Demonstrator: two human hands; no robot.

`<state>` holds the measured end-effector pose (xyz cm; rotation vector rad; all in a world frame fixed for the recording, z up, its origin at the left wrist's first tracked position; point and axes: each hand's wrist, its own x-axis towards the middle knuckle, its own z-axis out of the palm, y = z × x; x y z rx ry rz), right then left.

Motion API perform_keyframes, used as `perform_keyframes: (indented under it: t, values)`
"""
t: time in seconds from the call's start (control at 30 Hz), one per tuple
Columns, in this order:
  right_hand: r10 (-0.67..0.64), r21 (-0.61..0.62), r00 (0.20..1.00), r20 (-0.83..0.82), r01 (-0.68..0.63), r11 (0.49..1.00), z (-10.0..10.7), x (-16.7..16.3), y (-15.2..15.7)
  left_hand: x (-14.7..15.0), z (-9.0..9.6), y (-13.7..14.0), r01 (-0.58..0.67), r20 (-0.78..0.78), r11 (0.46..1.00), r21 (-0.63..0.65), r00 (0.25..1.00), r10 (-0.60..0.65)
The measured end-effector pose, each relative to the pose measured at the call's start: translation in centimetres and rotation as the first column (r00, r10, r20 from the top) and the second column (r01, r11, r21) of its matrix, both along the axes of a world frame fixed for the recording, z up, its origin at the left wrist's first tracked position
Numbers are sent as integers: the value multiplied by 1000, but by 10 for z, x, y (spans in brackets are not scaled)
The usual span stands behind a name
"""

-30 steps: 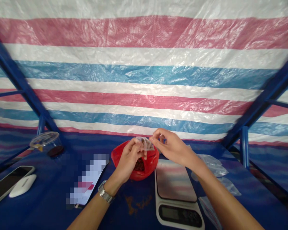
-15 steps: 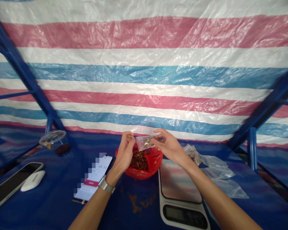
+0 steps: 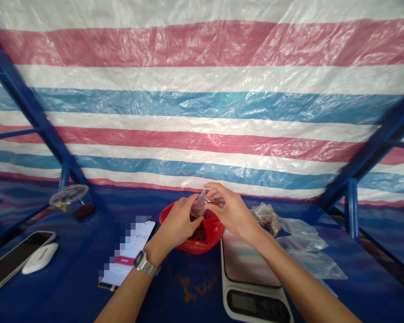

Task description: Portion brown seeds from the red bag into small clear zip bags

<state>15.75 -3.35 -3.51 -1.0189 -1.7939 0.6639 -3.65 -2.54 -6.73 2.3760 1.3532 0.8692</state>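
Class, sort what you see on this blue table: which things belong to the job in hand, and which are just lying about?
Likely part of the job:
- small clear bag, held up in both hands
- red container with brown pieces
- scale
- filled clear bags
- flat clear bags

Apparently just lying about:
- phone with lit screen
- dark-screened phone
- white case
- clear tub

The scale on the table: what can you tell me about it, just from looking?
The scale has a white body, a shiny, metal-looking plate that mirrors pale and reddish bands, and, at the near end, a black panel with a greyish display; I can't read any figures. It appears to lie flat on the blue table, just right of the red bag. The right forearm crosses in front of its far right part; whether they touch, I can't tell.
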Motion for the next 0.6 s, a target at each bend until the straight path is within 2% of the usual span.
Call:
perform_keyframes:
  t: [0.1, 0.23, 0.33, 0.47, 0.6]
  values:
    - [28, -8, 1000, 0, -28, 1000, 4, -1, -2, 0, 2, -1, 28, 51, 999, -34, 998, -26]
    - [-43, 72, 998, 42, 40, 997, 4, -2, -4, 1, 3, -1, 78, 117, 994, -74, 991, -69]
    - [-44, 102, 997, 59, 38, 994, 4, -3, -5, 1, 6, -1, 88, 135, 992, -96, 988, -74]
    - [-38, 139, 997, 62, 29, 990, 6, -5, -7, 0, 7, 0, 75, 150, 996, -42, 986, -68]
    - [-68, 114, 995, 68, 59, 992, 12, -3, -9, 0, 4, 2, 46, 158, 999, 17, 986, -48]
